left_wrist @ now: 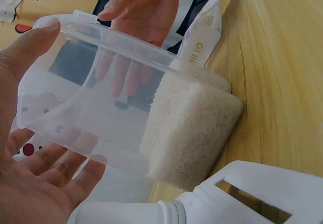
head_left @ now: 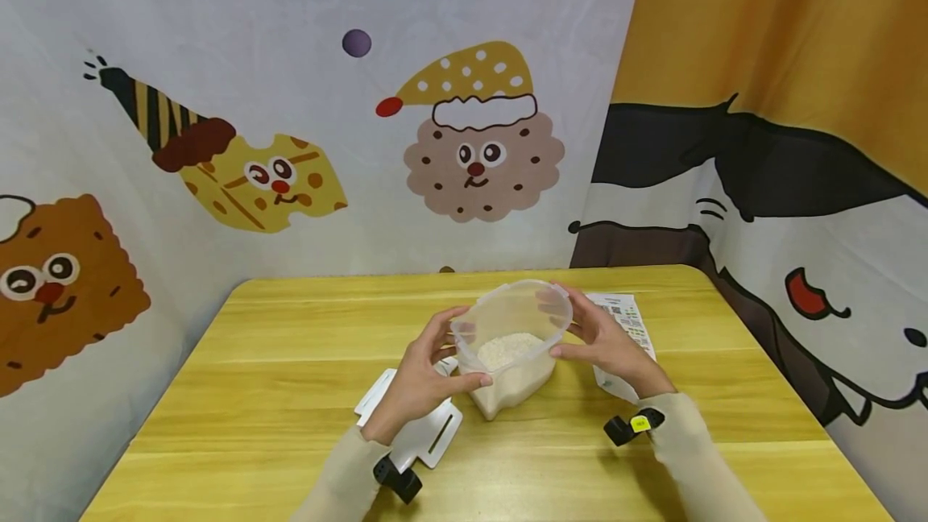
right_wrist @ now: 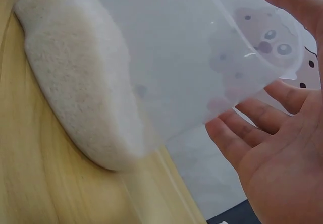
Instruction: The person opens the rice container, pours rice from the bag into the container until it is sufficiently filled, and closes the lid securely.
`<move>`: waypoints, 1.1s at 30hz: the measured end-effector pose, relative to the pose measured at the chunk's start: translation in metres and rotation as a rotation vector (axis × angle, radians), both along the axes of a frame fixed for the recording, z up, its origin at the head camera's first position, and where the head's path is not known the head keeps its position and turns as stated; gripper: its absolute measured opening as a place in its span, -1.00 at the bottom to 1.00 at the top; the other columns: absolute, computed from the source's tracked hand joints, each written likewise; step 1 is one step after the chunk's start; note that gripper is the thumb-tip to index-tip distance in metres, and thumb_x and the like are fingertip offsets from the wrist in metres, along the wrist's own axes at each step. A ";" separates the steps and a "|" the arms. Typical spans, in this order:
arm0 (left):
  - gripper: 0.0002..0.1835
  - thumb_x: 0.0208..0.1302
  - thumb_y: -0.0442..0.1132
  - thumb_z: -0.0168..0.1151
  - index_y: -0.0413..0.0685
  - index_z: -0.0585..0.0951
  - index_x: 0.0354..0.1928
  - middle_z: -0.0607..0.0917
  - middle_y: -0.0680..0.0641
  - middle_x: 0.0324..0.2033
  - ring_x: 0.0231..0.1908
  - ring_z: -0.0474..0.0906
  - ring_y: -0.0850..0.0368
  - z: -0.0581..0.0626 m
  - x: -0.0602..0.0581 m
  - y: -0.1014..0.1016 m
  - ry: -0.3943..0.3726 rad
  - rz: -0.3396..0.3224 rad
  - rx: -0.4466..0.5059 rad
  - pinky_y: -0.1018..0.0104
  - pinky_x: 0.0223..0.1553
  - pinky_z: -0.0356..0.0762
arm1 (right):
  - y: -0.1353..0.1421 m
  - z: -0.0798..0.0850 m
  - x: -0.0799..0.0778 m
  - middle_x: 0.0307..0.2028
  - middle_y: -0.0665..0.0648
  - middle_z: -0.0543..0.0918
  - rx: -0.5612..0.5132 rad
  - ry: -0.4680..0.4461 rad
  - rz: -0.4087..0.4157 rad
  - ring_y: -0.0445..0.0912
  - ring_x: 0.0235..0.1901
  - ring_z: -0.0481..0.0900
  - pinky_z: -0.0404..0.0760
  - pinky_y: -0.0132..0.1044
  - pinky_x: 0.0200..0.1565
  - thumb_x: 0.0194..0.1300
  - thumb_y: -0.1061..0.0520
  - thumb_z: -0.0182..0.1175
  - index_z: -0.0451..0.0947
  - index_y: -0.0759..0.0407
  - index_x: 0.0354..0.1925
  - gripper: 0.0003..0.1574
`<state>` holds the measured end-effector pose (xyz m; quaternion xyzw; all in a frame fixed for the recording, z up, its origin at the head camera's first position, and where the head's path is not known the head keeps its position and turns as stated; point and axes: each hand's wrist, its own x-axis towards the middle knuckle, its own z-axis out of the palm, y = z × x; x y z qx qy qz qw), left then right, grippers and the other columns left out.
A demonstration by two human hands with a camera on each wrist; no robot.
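Note:
A translucent plastic container (head_left: pixel 511 308) stands on the table with its open mouth up. White rice (head_left: pixel 507 351) fills its lower part, seen through the wall in both wrist views. My left hand (head_left: pixel 424 377) holds the container's left side, thumb near the rim and fingers spread along the wall. On the opposite side my right hand (head_left: pixel 605 341) holds the rim, its thumb in front and its fingers around the outside. A white plastic lid (head_left: pixel 420 441) with slotted flaps lies under and beside my left wrist.
Behind my right hand lies a white printed packet (head_left: pixel 627 321). The wooden table (head_left: pixel 290 329) ends in front of a printed cloth backdrop (head_left: pixel 290 63) with cartoon figures.

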<state>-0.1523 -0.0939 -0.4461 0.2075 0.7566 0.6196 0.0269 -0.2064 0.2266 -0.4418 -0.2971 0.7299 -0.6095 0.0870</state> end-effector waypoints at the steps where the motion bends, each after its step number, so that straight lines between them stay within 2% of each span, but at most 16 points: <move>1: -0.01 0.08 -0.18 0.62 0.36 0.28 0.51 0.56 -0.13 0.27 0.29 0.53 -0.04 0.000 0.000 0.000 0.000 -0.001 -0.002 0.08 0.34 0.49 | -0.001 -0.001 0.000 0.52 0.46 0.18 -0.001 0.003 0.005 0.17 0.50 0.26 0.36 -0.43 0.42 0.26 0.34 0.39 -0.02 0.12 0.63 0.16; 4: -0.01 0.08 -0.18 0.62 0.35 0.27 0.52 0.56 -0.13 0.27 0.29 0.53 -0.04 0.001 0.000 0.001 0.006 -0.003 -0.009 0.08 0.33 0.49 | -0.001 -0.002 -0.001 0.49 0.50 0.20 -0.003 0.028 0.016 0.24 0.50 0.25 0.36 -0.40 0.42 0.27 0.35 0.38 0.00 0.18 0.62 0.13; 9: -0.01 0.09 -0.18 0.61 0.34 0.27 0.52 0.55 -0.14 0.28 0.30 0.52 -0.05 0.003 -0.001 0.003 0.014 -0.008 -0.008 0.02 0.34 0.48 | 0.000 -0.003 -0.001 0.49 0.46 0.26 0.003 0.034 0.002 0.30 0.50 0.22 0.35 -0.40 0.43 0.28 0.34 0.37 0.03 0.14 0.61 0.10; 16: 0.00 0.06 -0.13 0.63 0.39 0.27 0.51 0.56 -0.11 0.28 0.30 0.52 0.02 0.007 -0.001 0.002 -0.016 -0.016 -0.027 -0.04 0.38 0.44 | 0.000 -0.005 -0.002 0.48 0.44 0.29 0.014 0.030 -0.016 0.33 0.48 0.23 0.36 -0.39 0.42 0.28 0.32 0.39 0.04 0.10 0.62 0.11; 20: 0.00 0.06 -0.12 0.63 0.35 0.27 0.51 0.57 -0.13 0.28 0.29 0.53 -0.03 0.010 -0.001 -0.002 -0.009 -0.025 -0.056 -0.07 0.37 0.46 | -0.002 -0.005 -0.002 0.49 0.40 0.31 0.033 0.025 -0.023 0.31 0.48 0.24 0.36 -0.39 0.42 0.29 0.29 0.39 0.05 0.07 0.62 0.11; 24: 0.01 0.06 -0.08 0.63 0.37 0.27 0.52 0.56 -0.10 0.30 0.24 0.56 -0.03 0.014 -0.003 -0.009 -0.012 -0.035 -0.112 -0.09 0.32 0.50 | -0.003 -0.005 -0.001 0.49 0.35 0.32 0.044 0.013 -0.029 0.28 0.50 0.23 0.35 -0.38 0.43 0.30 0.27 0.39 0.05 0.04 0.62 0.10; 28: 0.00 0.08 -0.02 0.62 0.39 0.26 0.53 0.54 -0.05 0.28 0.24 0.53 0.00 0.018 -0.004 -0.017 0.018 -0.036 -0.204 -0.11 0.31 0.51 | -0.004 -0.004 0.000 0.49 0.40 0.31 0.044 0.028 -0.023 0.31 0.49 0.23 0.35 -0.38 0.43 0.31 0.28 0.38 0.04 0.07 0.62 0.09; 33: -0.10 0.13 -0.06 0.58 0.21 0.36 0.50 0.55 -0.02 0.32 0.33 0.48 -0.08 0.023 -0.001 -0.029 0.107 -0.001 -0.286 -0.11 0.32 0.50 | -0.005 -0.004 0.000 0.48 0.44 0.30 0.032 0.032 -0.012 0.31 0.49 0.24 0.36 -0.38 0.43 0.30 0.30 0.37 0.05 0.12 0.61 0.08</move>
